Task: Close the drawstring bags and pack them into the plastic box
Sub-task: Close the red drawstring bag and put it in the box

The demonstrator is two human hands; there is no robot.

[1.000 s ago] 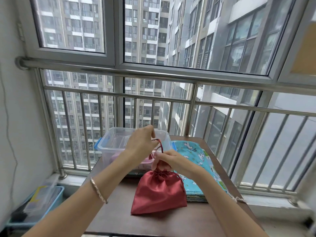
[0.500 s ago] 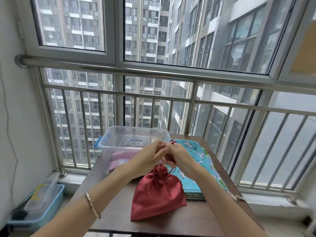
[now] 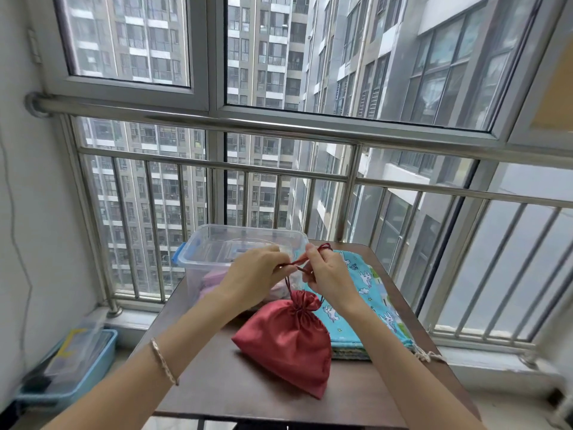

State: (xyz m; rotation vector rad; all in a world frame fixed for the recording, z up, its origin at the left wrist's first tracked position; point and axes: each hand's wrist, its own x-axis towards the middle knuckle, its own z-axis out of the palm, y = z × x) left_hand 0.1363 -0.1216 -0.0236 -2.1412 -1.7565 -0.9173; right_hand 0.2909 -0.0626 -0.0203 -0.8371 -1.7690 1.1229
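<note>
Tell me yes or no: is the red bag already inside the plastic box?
No, the red bag lies on the table, outside the plastic box.

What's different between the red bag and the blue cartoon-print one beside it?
The red bag is plain and shiny; the blue bag carries a cartoon print. The red bag is puffed, its mouth gathered; the blue bag lies flat. The left hand and right hand pinch the red bag's cords; no hand holds the blue bag. Both are fabric bags on the table.
</note>
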